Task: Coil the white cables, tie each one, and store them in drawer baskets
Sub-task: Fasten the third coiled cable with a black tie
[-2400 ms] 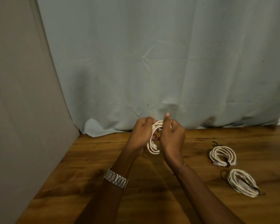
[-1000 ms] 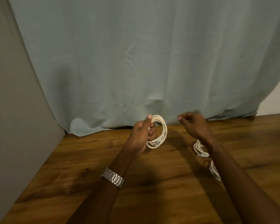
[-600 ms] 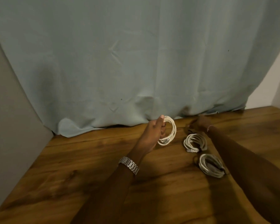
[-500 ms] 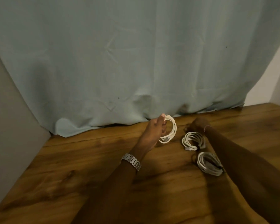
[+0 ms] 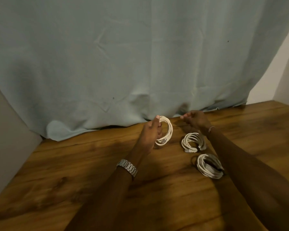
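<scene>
left hand [image 5: 151, 133] grip: holds untied white coil [image 5: 165, 130] upright above bench [image 5: 73, 164] | right hand [image 5: 196, 121] grip: loosely curled, empty, just right of coil | two tied coils [image 5: 193, 142] below right wrist

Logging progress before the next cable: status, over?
Left hand grips untied white cable coil above wooden table. Right hand loosely curled, holding nothing visible. Two tied white coils beside it. Nothing blocking.

Wooden table [image 5: 73, 172] w/ dark grain, foreground. Pale blue curtain [image 5: 123, 55] behind, hem resting on tabletop. Beige wall [image 5: 5, 139] at left.
</scene>
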